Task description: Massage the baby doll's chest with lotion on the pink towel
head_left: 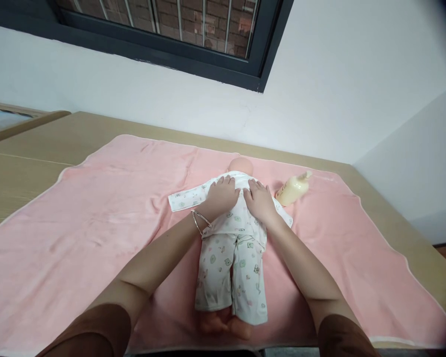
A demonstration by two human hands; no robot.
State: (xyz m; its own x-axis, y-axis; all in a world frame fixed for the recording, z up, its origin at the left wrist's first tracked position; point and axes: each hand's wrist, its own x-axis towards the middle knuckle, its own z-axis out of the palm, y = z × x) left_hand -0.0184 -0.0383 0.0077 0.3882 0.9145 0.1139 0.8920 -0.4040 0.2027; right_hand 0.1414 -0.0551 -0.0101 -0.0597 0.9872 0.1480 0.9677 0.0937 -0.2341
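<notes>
A baby doll (240, 165) lies stretched out with its head away from me and its feet near the table's front edge. It wears a white patterned long-sleeved top (241, 220) and matching trousers (217, 270). Only the smooth head shows, with no face in sight. My left hand (223, 196) rests flat on the left of the doll's upper body, fingers stretched out. Mirroring it on the other side, my right hand (260, 202) lies flat with spread fingers. Both hold nothing. One sleeve reaches out to the left; the other is partly hidden behind my right hand.
Under the doll is a pink blanket (107, 198) with a pale edge, spread over a wooden table (52, 139). A yellowish pump bottle (294, 190) lies tilted right of the doll. Behind are a white wall and a dark-framed window (262, 74).
</notes>
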